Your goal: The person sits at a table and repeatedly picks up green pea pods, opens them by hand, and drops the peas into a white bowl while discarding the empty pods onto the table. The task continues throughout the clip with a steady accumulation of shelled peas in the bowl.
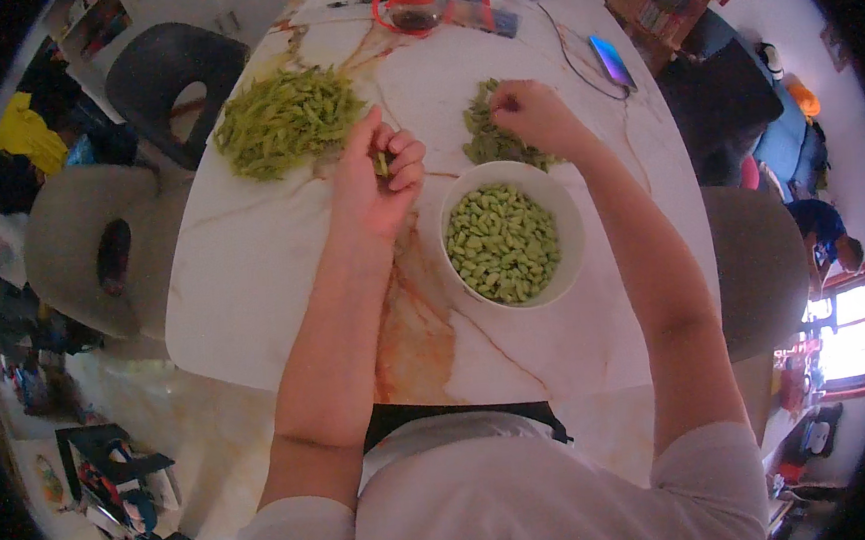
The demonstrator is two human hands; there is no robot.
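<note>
My left hand is half curled with a green bean pod between its fingers, just right of a large heap of unshelled green pods on the marble-patterned table. Over a smaller pile of green pods or empty husks is my right hand, its fingers bent inward; whether anything is in them cannot be told. Nearer to me stands a white bowl holding many shelled green beans.
A glass pot with a red rim and handle stands at the far end. A lit phone with a cable lies at the far right. Chairs flank the table. Another person is bent over in the background at right.
</note>
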